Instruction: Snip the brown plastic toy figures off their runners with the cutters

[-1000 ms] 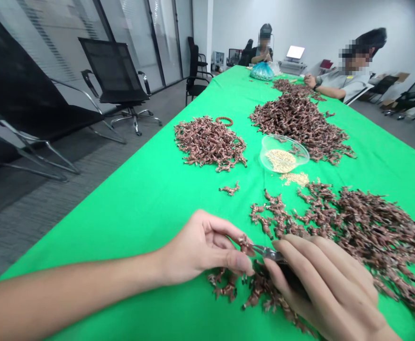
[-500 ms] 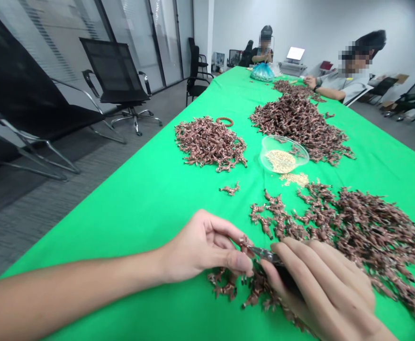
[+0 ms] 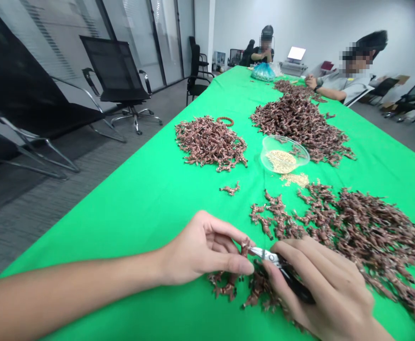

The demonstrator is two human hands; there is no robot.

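Observation:
Between the thumb and forefinger of my left hand is a small brown animal figurine. My right hand is wrapped round pliers with black handles and a bright metal head. The tips of the pliers meet the figurine; whether they grip a tiny part there is too small to tell. Below both hands lie a few loose figurines, partly covered by my fingers. One lone figurine rests on the green cloth beyond my left hand.
Brown figurines form a heap on the left, a larger far heap and a spread pile on the right. A clear bowl holds small gold pieces, some spilled beside it. Two people sit farther along the green-covered table.
My right hand has turned the pliers slightly, so more of their metal head and black handle shows. My left hand keeps its pinch on the figurine, nearly unmoved.

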